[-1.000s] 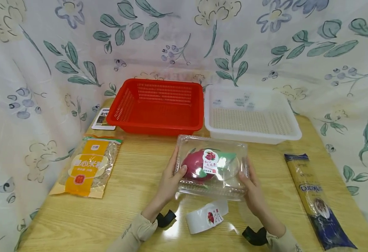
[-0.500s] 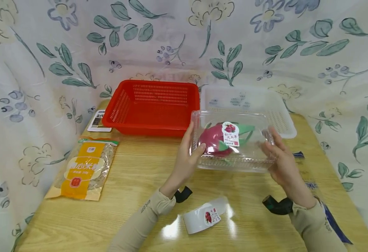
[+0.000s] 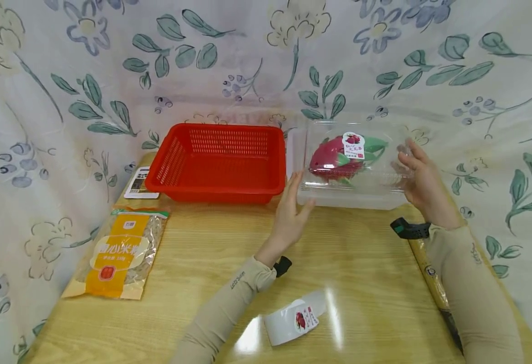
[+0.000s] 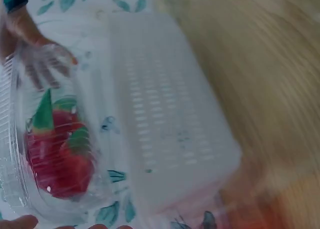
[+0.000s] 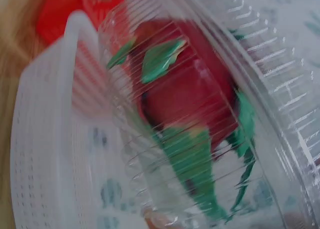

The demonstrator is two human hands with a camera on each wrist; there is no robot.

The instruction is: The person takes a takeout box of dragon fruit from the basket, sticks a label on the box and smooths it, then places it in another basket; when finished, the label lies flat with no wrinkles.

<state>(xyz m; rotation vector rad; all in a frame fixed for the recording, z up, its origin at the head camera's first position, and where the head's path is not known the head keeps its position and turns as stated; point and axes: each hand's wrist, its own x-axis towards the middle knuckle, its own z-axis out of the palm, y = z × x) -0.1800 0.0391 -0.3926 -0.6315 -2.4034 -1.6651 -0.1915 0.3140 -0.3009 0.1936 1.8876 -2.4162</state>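
Note:
A clear plastic clamshell box (image 3: pixel 384 172) with a pink-red dragon fruit (image 3: pixel 327 156) inside hangs over the white basket (image 3: pixel 352 200). A white label with a fruit picture sits on its lid. My right hand (image 3: pixel 427 187) grips the box's right end, fingers showing through the clear plastic. At the left end, my left hand (image 3: pixel 289 217) holds the box with its fingers along the side and its thumb spread low near the front. In the right wrist view, the box's ribbed edge slants above the basket's rim.
Left of the white basket stands a red basket (image 3: pixel 216 196). An orange and clear food bag (image 3: pixel 116 253) lies at the left, a small white packet (image 3: pixel 140 184) behind it. A label roll (image 3: pixel 291 321) lies at the front, and a long yellow pack (image 3: pixel 434 283) partly under the right arm.
Both hands have carried the box from the front middle of the table up and to the right, over the white basket. The left thumb has shifted from the lid to the front.

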